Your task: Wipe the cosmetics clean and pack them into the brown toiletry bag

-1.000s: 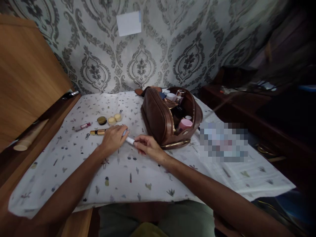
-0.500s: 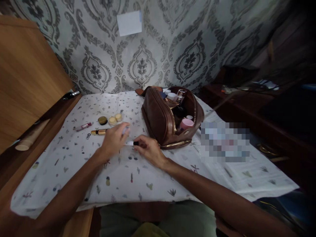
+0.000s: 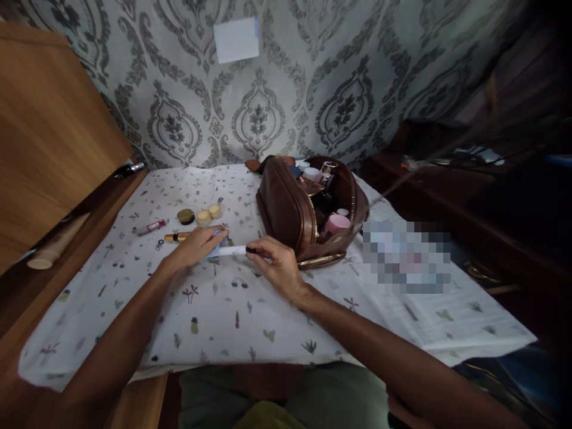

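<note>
A slim white tube (image 3: 233, 251) with a black end lies level between my two hands, a little above the cloth. My right hand (image 3: 282, 266) pinches it by the black end. My left hand (image 3: 195, 245) is closed around a light blue cloth (image 3: 217, 239), which covers the tube's left end. Just beyond my left hand is a gold-capped tube (image 3: 175, 237), partly hidden by the fingers. To the right of the tube stands an open brown cosmetic bag (image 3: 286, 208) with several items inside, among them a pink-lidded jar (image 3: 338, 224).
On the patterned white cloth (image 3: 250, 325) lie a pink lip gloss tube (image 3: 150, 227), a dark-rimmed olive round pot (image 3: 185, 216) and two small cream-coloured pots (image 3: 209, 214). A wooden panel (image 3: 58, 131) rises at the left. Right of the bag, one patch is blurred out.
My left hand has come down onto the white tube with the blue cloth, where it was raised and blurred before. The tube has risen slightly in my right hand.
</note>
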Motion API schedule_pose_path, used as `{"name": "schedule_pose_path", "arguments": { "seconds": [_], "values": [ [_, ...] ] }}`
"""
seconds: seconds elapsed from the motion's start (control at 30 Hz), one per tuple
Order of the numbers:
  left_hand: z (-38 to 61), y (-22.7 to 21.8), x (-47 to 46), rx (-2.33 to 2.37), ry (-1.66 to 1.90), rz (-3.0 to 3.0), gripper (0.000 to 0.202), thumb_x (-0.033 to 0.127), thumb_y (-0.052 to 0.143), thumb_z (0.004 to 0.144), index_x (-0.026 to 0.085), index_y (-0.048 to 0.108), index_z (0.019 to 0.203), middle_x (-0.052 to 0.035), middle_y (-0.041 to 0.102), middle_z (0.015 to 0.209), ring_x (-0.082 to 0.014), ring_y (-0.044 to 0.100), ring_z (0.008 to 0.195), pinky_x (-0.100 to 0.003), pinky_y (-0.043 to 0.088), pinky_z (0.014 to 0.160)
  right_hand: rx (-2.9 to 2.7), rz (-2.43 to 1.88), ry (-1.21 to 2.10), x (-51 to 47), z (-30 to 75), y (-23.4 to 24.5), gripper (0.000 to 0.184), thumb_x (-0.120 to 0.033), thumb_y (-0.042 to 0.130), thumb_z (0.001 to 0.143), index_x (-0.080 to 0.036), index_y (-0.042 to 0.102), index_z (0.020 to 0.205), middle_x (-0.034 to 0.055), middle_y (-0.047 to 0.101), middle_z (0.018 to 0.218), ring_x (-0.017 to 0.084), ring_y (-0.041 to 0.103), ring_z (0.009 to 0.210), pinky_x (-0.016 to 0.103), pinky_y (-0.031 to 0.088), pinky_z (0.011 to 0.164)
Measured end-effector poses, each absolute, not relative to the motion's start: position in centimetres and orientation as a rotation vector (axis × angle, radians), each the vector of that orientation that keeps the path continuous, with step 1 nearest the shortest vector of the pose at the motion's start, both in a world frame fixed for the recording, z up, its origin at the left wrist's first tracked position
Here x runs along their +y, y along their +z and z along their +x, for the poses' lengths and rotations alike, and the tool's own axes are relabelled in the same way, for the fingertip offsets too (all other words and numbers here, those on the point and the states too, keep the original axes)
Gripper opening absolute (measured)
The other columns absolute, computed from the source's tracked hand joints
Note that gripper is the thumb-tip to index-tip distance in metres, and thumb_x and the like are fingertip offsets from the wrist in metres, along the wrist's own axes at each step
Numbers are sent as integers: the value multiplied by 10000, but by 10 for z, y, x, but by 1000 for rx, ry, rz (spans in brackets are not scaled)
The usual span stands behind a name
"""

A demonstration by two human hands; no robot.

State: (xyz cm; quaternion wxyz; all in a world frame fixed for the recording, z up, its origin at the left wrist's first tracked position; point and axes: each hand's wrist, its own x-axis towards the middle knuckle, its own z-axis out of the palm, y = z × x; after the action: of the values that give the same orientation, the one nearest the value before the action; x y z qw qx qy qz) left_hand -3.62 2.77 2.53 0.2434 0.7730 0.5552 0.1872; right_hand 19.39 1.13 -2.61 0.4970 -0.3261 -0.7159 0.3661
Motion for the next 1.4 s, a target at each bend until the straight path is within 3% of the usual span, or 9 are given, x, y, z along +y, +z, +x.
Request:
{"name": "schedule_pose_path", "arguments": {
  "seconds": [0.1,0.23,0.4,0.57,0.73,1.0,1.2,1.4],
  "values": [
    [-53,27,32,1367,417,1755,500,662,504,887,182,642,906,-2,614,667,-163,576,602,-261,457,569,-1663,-804,907,14,196,-24,132,-333,679,878,-219,711,938,45,671,865,179,639,791,313,548,732],
    [-60,36,32,1185,314,1623,459,521,783,717,186,662,1006,3,641,789,-147,597,645,-261,498,621,-1622,-826,995,15,196,-21,165,-339,659,875,-214,673,981,39,654,892,153,629,707,281,530,627],
    [-58,45,28,1208,390,1748,336,481,757,744,182,679,877,5,642,749,-141,571,663,-242,471,623,-1618,-871,1114,11,199,-13,298,-407,590,915,-215,557,1141,14,625,892,136,647,684,246,492,562],
    [-59,42,29,1218,430,1818,322,475,745,747,186,684,874,16,615,705,-128,528,630,-221,423,570,-1672,-904,1160,7,200,-5,251,-477,502,965,-227,507,941,-56,550,646,92,495,472,225,402,480],
    [-59,40,30,1206,415,1827,324,469,764,723,180,695,854,23,579,676,-116,502,605,-207,391,539,-1631,-878,1150,7,198,-12,276,-488,550,939,-232,500,849,-70,461,595,89,393,468,226,320,458],
    [-66,41,29,1216,368,1751,380,523,781,699,183,708,851,14,618,657,-126,536,582,-212,424,526,-1708,-751,1087,8,199,-15,152,-373,581,929,-223,568,952,-26,543,726,127,539,644,255,435,616],
    [-71,40,32,1204,392,1736,375,512,795,686,182,703,839,13,621,677,-123,545,581,-213,443,531,-1684,-762,1182,11,197,-21,221,-384,591,922,-231,589,1081,2,607,810,141,596,686,238,452,542],
    [-66,42,31,1206,348,1741,370,512,784,701,178,707,838,18,611,642,-121,523,582,-209,415,527,-1739,-863,1151,6,200,-11,288,-493,536,952,-226,513,844,-52,543,653,96,519,497,239,412,520]
  ]
}}
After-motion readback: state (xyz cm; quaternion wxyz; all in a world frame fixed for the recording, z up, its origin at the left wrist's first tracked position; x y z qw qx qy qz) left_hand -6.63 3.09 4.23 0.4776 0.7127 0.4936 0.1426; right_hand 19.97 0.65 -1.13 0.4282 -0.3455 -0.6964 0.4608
